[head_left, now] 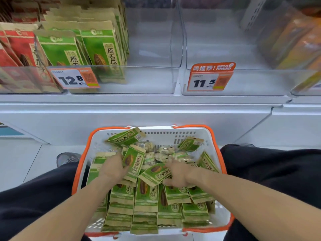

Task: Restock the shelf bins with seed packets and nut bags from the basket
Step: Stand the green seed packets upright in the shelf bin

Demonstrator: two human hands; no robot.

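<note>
Both hands are down in the white basket (205, 134). The left hand (112, 168) has its fingers closed on an upright green seed packet (134, 163); the right hand (179, 174) grips a tilted seed packet (155, 173). Clear nut bags (164, 153) lie just beyond them. Above the basket, the middle shelf bin (152, 80) holds green packets at its left side.

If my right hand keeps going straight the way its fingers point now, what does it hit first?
Most likely the green seed packet right at the fingertips of the right hand, which points left and slightly up across the basket. It may already touch it; depth is unclear.
</note>
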